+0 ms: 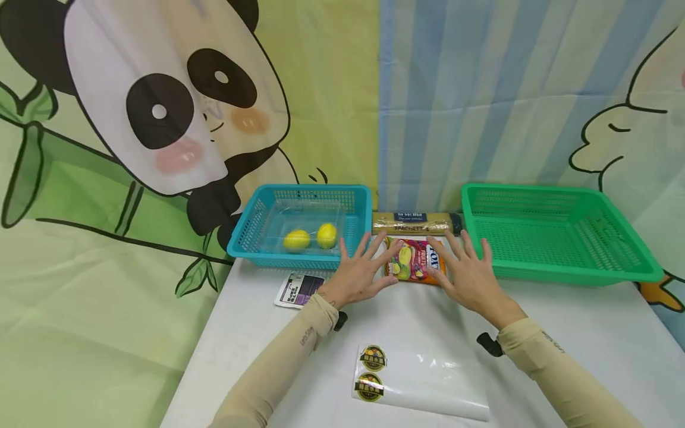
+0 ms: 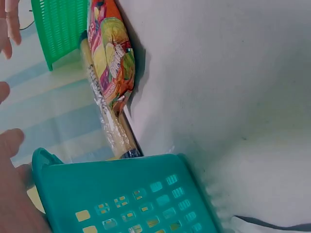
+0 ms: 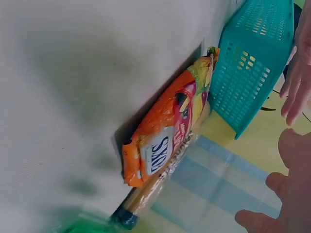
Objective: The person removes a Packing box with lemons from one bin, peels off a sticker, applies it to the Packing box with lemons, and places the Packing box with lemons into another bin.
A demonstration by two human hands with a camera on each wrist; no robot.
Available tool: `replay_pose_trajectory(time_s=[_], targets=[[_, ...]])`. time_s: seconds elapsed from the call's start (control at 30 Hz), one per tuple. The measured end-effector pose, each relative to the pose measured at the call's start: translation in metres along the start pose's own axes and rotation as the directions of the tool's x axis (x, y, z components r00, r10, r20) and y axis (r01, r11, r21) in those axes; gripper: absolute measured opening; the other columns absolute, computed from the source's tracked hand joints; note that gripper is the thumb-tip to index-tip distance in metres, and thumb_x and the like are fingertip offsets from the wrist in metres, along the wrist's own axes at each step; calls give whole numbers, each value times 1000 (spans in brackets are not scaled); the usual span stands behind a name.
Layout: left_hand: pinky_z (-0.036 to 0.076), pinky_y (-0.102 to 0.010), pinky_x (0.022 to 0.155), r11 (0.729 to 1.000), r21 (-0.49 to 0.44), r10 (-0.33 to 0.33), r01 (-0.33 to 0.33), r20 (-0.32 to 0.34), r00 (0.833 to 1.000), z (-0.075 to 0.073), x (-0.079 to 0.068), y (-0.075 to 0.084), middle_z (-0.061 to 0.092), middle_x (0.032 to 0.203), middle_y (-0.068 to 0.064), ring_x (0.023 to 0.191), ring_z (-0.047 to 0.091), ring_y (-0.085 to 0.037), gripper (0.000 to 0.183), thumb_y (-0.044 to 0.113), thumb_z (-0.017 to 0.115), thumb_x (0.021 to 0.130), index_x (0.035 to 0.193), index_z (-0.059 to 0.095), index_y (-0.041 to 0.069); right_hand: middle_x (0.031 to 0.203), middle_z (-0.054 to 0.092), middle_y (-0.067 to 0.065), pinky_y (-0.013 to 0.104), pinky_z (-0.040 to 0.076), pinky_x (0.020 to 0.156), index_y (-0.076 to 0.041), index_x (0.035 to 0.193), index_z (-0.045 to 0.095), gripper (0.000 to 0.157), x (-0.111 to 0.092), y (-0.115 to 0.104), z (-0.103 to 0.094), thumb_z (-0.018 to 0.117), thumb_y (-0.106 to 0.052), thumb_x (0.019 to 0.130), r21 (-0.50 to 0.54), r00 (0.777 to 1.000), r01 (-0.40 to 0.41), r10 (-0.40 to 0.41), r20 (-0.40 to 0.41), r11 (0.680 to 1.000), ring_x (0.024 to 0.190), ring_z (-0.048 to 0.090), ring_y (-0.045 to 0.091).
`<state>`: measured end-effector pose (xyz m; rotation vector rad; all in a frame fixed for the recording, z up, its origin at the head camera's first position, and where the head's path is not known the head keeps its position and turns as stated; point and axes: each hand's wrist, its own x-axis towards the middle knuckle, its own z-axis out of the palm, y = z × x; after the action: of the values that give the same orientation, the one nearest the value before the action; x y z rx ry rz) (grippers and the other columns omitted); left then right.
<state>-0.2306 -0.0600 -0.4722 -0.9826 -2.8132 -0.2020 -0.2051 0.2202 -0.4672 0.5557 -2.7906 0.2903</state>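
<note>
Both hands hover with fingers spread and hold nothing. My left hand [image 1: 357, 274] is between the blue basket [image 1: 299, 261] and a bag of fruit candy [image 1: 412, 261]; my right hand [image 1: 472, 278] is at the bag's right side, before the green basket [image 1: 567, 276]. The colourful bag, orange at one end in the right wrist view, lies on the table in front of a spaghetti packet [image 1: 412, 223]. Inside the blue basket sits a clear plastic box [image 1: 275, 217] with two yellow lemons [image 1: 297, 239], seen through the plastic. The left fingertips overlap the basket's edge; contact cannot be told.
A small purple-and-white packet [image 1: 297, 290] lies before the blue basket, partly behind the left wrist. Nearer on the white table [image 1: 257, 368] is a glossy sheet [image 1: 428, 380] with two round black-and-gold stickers [image 1: 373, 358]. A printed curtain [image 1: 455, 89] hangs behind the table.
</note>
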Motion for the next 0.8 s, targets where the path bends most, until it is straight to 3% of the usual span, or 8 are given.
replay_pose_trajectory(time_s=[0.17, 0.23, 0.3, 0.43, 0.53, 0.63, 0.73, 0.8], targets=[[15, -83, 108, 1000, -3, -2, 1, -81, 997, -2, -7, 0, 23, 168, -9, 153, 27, -38, 71, 57, 45, 103, 163, 15, 36, 153, 46, 24, 74, 32, 106, -19, 157, 38, 67, 8, -9, -3, 65, -35, 99, 54, 997, 34, -31, -65, 998, 133, 50, 49], [20, -78, 112, 999, -37, 4, -9, -152, 988, -4, -11, -1, 37, 162, -10, 149, 37, -35, 63, 47, 53, 103, 160, 32, 28, 147, 53, 24, 66, 47, 94, -15, 154, 42, 64, 13, -13, -4, 67, -29, 97, 84, 992, 64, -54, -114, 994, 102, 68, 41], [26, -71, 115, 996, -82, 7, -26, -223, 975, -8, -16, -2, 50, 154, -12, 143, 47, -33, 52, 37, 59, 102, 151, 49, 20, 142, 58, 22, 54, 54, 71, -13, 152, 46, 61, 20, -17, -6, 69, -24, 96, 109, 985, 92, -74, -156, 990, 67, 64, 29], [40, -59, 112, 991, -129, -15, -28, -322, 946, -20, -31, -10, 66, 136, -12, 129, 61, -30, 40, 26, 69, 98, 134, 65, 10, 133, 66, 19, 30, 32, 42, -13, 147, 52, 56, 35, -28, -10, 70, -19, 95, 151, 973, 139, -106, -206, 979, 44, 32, 12], [44, -59, 108, 992, -126, -61, 20, -334, 941, -29, -41, -21, 69, 131, -8, 124, 64, -27, 43, 26, 72, 96, 136, 64, 11, 124, 70, 17, 26, 24, 40, -14, 147, 53, 54, 47, -36, -13, 69, -19, 96, 169, 973, 147, -112, -201, 975, 43, 28, 10], [40, -65, 109, 989, -119, -125, 93, -303, 945, -35, -51, -36, 69, 132, -4, 124, 64, -25, 47, 29, 71, 96, 140, 60, 15, 94, 72, 12, 26, 23, 39, -14, 148, 52, 52, 59, -45, -16, 67, -22, 98, 193, 981, 130, -99, -165, 973, 41, 26, 10], [32, -74, 108, 981, -118, -180, 153, -262, 948, -39, -62, -50, 69, 133, -1, 125, 62, -25, 45, 32, 68, 97, 139, 61, 18, 62, 55, 4, 27, 24, 39, -13, 148, 52, 50, 72, -55, -18, 64, -24, 100, 235, 989, 110, -81, -127, 966, 39, 26, 11], [28, -77, 108, 974, -126, -212, 187, -232, 949, -40, -68, -58, 69, 132, 1, 126, 62, -25, 41, 33, 67, 97, 136, 64, 21, 57, 52, 2, 27, 27, 40, -13, 148, 52, 49, 81, -61, -19, 61, -25, 101, 287, 993, 92, -69, -91, 953, 38, 29, 13]])
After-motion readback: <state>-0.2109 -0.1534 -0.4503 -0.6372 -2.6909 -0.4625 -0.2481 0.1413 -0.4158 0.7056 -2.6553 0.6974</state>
